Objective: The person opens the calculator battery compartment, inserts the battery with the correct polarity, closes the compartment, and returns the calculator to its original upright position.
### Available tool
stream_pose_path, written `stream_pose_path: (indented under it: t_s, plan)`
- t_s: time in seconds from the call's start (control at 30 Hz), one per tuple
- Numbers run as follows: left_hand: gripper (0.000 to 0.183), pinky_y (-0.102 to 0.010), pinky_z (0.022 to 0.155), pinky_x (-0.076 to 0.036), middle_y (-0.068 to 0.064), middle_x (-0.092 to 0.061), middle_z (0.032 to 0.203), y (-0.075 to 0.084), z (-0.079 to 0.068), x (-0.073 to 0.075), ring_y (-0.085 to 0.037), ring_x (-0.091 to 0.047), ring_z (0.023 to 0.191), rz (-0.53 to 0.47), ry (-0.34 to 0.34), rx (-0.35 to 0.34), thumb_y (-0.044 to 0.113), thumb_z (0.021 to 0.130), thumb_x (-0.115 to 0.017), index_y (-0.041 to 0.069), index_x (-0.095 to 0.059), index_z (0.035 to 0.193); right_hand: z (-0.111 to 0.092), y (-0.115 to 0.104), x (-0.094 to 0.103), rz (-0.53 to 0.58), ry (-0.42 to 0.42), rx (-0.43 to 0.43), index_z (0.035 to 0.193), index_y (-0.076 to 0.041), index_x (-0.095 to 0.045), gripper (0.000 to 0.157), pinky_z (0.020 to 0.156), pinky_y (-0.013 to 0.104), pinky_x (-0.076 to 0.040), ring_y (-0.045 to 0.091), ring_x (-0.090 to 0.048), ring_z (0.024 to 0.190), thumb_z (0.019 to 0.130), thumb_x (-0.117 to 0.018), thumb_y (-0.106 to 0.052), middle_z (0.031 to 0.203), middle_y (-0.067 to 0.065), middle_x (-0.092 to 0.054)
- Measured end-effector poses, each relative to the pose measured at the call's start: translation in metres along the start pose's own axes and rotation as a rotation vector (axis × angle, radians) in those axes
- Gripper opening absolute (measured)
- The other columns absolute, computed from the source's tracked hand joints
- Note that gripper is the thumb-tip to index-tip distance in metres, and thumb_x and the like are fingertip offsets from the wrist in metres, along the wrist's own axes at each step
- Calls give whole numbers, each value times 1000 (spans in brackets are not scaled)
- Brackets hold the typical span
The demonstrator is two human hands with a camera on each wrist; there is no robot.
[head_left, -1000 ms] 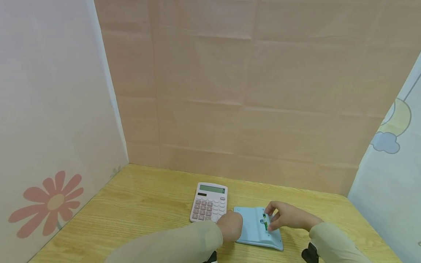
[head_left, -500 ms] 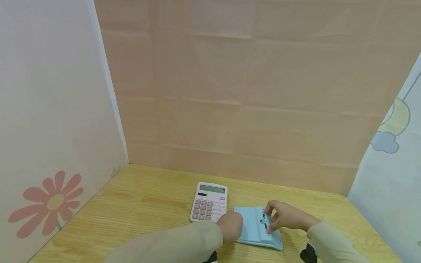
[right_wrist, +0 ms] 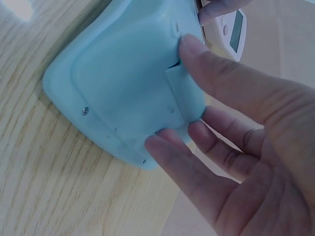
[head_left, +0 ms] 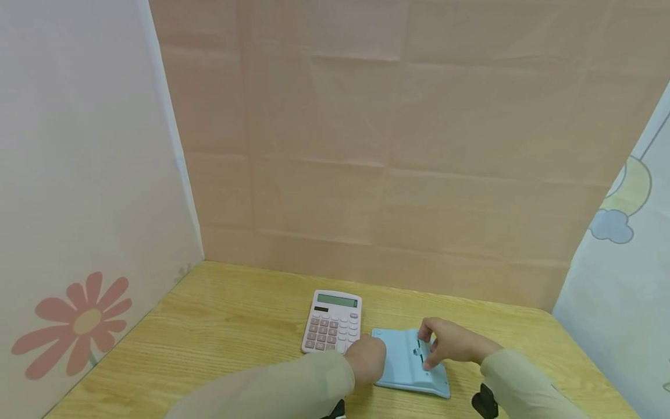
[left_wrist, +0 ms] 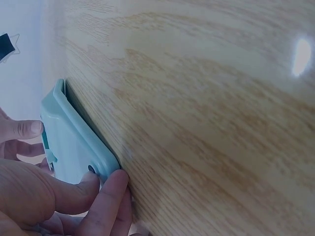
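Observation:
A light blue calculator [head_left: 395, 364] lies face down on the table, its screwed back facing up. My left hand [head_left: 366, 359] pinches its near-left corner, thumb [left_wrist: 81, 195] on the back and fingers at the edge in the left wrist view. My right hand [head_left: 454, 342] is over the battery compartment and holds the small blue battery cover [right_wrist: 188, 96] between thumb and fingers. One edge of the cover stands slightly proud of the back, leaving a dark slit. The batteries are hidden beneath it.
A pink calculator [head_left: 332, 321] lies face up just left of the blue one, its display lit. The wooden table [head_left: 235, 314] runs back to a tan wall covering [head_left: 392, 174], with white patterned sheets at both sides.
My right hand has shifted slightly left with the cover, so the green and yellow batteries that showed before are now covered to a thin dark slit. The left hand stays put.

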State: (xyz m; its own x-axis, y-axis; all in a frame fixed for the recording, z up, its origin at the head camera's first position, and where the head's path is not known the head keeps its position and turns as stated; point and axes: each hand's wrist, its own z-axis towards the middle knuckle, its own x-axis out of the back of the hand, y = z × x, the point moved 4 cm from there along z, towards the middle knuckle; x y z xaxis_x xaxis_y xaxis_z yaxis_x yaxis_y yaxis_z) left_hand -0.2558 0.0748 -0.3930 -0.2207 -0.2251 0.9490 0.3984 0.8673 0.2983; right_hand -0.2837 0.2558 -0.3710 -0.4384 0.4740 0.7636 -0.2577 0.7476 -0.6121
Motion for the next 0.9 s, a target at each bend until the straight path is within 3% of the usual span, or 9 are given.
stream_pose_path:
  t_s: [0.37, 0.9]
  plan:
    - [18, -23, 44, -33, -4, -51, 60, -1, 0, 0, -14, -45, 52, -14, -20, 12, 6, 89, -58, 2, -63, 72, 3, -10, -1, -44, -13, 13, 97, -4, -50, 49, 63, 31, -45, 20, -52, 73, 65, -87, -4, 89, 9, -47]
    - [16, -26, 53, -40, -6, -55, 72, 0, 2, -2, -16, -47, 63, 31, -4, 13, 9, 89, -59, 2, -66, 77, 5, -14, 0, -97, -8, -82, 97, -6, -52, 49, 68, 40, -46, 22, -52, 78, 63, -88, -5, 91, 9, -51]
